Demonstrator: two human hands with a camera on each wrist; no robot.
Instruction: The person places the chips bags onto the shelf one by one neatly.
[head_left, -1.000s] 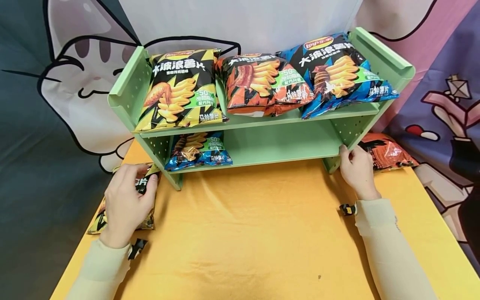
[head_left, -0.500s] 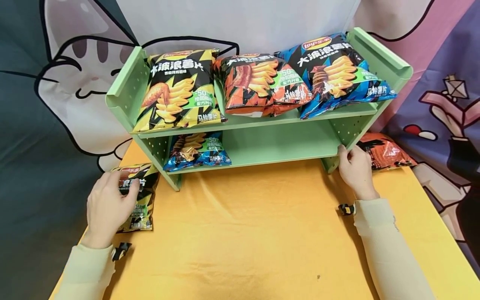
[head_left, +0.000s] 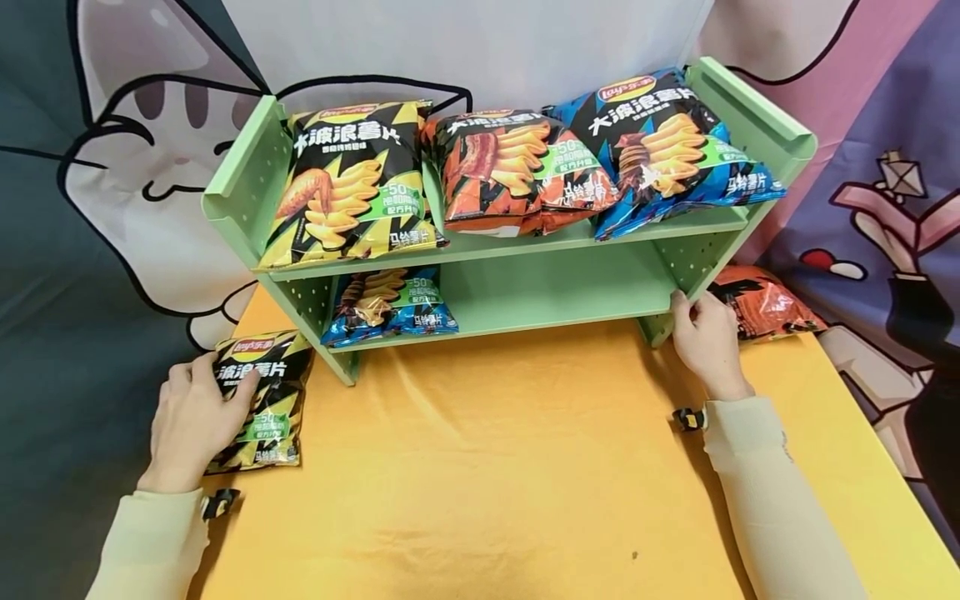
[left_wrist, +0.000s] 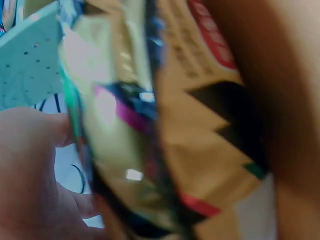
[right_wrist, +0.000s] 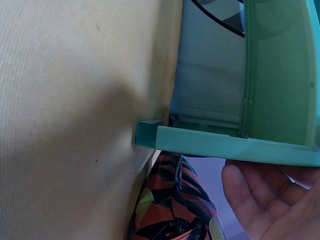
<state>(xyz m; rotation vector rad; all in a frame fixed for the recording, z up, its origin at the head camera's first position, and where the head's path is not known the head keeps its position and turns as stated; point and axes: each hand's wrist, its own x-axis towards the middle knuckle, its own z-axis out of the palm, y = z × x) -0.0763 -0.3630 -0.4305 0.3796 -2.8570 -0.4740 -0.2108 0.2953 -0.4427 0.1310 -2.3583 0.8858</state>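
Note:
My left hand reaches over the left side of a yellow-and-black chip bag lying on the table. Its thumb crosses the bag's face and its fingers reach the upper left edge, spread apart from the thumb. In the left wrist view the blurred bag shows its side seam, with fingers against one face. My right hand holds the lower right side panel of a green two-tier shelf; in the right wrist view the curled fingers meet the panel from outside.
Yellow, red and blue chip bags sit on the upper tier. A blue bag lies at the lower tier's left end. An orange-red bag is on the yellow table beyond my right hand.
My left hand has moved left and lowered from over the yellow bag to its left side, uncovering more of the face. My right hand keeps its place at the shelf.

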